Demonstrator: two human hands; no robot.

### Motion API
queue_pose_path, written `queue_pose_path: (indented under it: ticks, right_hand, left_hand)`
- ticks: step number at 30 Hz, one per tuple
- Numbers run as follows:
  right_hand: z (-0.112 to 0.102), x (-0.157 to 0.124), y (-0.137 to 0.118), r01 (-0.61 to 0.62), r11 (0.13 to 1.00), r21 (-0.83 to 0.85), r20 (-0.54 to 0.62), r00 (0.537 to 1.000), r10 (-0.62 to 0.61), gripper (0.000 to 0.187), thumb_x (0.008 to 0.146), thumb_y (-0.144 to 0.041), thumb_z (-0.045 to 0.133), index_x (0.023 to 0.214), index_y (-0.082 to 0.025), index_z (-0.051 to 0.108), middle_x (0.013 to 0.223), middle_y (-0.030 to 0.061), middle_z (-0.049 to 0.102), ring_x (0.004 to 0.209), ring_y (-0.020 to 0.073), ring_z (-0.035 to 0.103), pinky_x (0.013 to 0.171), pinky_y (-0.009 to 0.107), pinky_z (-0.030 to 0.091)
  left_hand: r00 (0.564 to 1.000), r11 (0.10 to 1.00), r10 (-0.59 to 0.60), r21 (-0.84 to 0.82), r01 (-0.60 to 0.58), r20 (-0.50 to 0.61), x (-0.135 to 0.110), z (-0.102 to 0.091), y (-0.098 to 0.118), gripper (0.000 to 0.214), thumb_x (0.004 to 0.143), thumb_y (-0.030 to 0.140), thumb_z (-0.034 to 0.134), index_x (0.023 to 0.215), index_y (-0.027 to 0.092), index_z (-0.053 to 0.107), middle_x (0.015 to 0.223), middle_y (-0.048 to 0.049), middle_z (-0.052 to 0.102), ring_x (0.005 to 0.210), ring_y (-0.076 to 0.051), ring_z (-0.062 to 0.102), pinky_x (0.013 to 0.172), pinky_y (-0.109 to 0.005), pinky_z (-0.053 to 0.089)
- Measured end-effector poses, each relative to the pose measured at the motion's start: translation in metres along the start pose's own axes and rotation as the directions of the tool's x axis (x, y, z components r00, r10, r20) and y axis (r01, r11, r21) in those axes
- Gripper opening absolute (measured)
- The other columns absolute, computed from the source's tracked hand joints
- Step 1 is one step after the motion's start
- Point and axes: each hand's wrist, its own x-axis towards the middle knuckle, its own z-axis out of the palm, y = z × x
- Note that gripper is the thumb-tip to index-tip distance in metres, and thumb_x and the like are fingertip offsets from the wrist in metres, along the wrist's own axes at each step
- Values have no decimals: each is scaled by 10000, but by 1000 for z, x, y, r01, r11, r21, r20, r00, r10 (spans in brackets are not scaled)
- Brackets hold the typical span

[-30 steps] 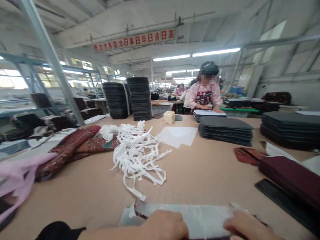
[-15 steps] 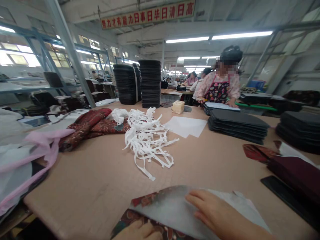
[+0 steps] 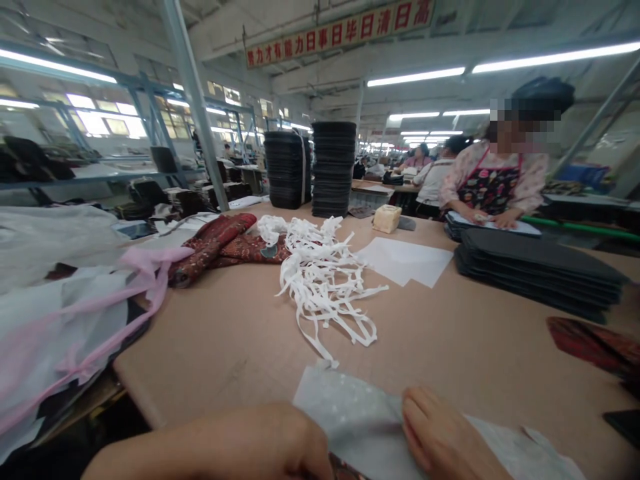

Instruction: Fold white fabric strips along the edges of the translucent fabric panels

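A grey-white fabric sheet [image 3: 350, 417] lies at the near edge of the tan table [image 3: 240, 333], with a sliver of red patterned cloth showing under it. My right hand [image 3: 445, 440] rests flat on the sheet, fingers together and stretched out. My left hand [image 3: 280, 443] sits at the sheet's left edge, curled like a fist; its fingertips are hidden below the frame. A tangle of white strips [image 3: 325, 280] lies just beyond the sheet.
Red patterned cloth [image 3: 220, 243] and pink-trimmed plastic bags [image 3: 75, 313] lie at the left. White paper [image 3: 405, 260], a beige block [image 3: 387, 218] and stacks of dark panels [image 3: 540, 267] sit farther back. Tall black stacks [image 3: 333, 167] stand behind. A person in an apron [image 3: 495, 187] works across the table.
The view has swung left and lower. My left hand and forearm have come up into view at the sheet's left edge. The right hand stays on the sheet.
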Motion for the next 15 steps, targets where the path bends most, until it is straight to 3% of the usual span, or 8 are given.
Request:
queue_pose_path:
  ticks: [3, 5, 8, 12, 15]
  right_hand:
    - [-13, 6, 0, -2, 996, 91, 81, 997, -5, 247, 723, -9, 431, 869, -183, 529, 903, 78, 575, 792, 205, 552, 710, 306, 451]
    - [-21, 18, 2, -53, 992, 112, 145, 989, 37, 241, 713, -16, 458, 868, -181, 542, 920, 78, 580, 811, 212, 554, 724, 314, 450]
    - [-29, 50, 10, -147, 981, 128, 229, 967, 115, 173, 742, -47, 485, 833, -176, 557, 895, 73, 588, 804, 223, 556, 708, 331, 446]
    - [-24, 99, 25, -244, 956, 166, 181, 960, 213, 193, 788, -45, 436, 858, -164, 570, 870, 68, 596, 799, 209, 558, 712, 316, 432]
    - [-10, 120, 39, -305, 939, 156, 116, 950, 289, 214, 789, -33, 397, 822, -153, 571, 857, 72, 595, 793, 203, 551, 713, 303, 423]
  left_hand:
    - [980, 997, -80, -17, 78, -182, 20, -9, -23, 187, 811, 157, 561, 969, 203, 650, 913, -24, 656, 819, -144, 599, 746, -207, 446]
    - [931, 995, -79, 25, 94, -355, 39, -15, -40, 192, 806, 137, 543, 962, 180, 645, 933, -41, 640, 869, -158, 586, 793, -241, 443]
    - [847, 986, 7, 143, 81, -532, 73, -24, -66, 214, 797, 109, 517, 959, 181, 636, 944, -44, 633, 912, -168, 568, 828, -269, 435]
    - [766, 927, 49, 315, 204, -641, 111, -31, -76, 201, 786, 86, 488, 898, 166, 634, 918, -61, 635, 901, -202, 565, 824, -318, 434]
    - [799, 896, 78, 393, 207, -597, 119, -17, -64, 175, 789, 179, 528, 941, 140, 605, 975, -97, 625, 915, -241, 565, 820, -348, 444]
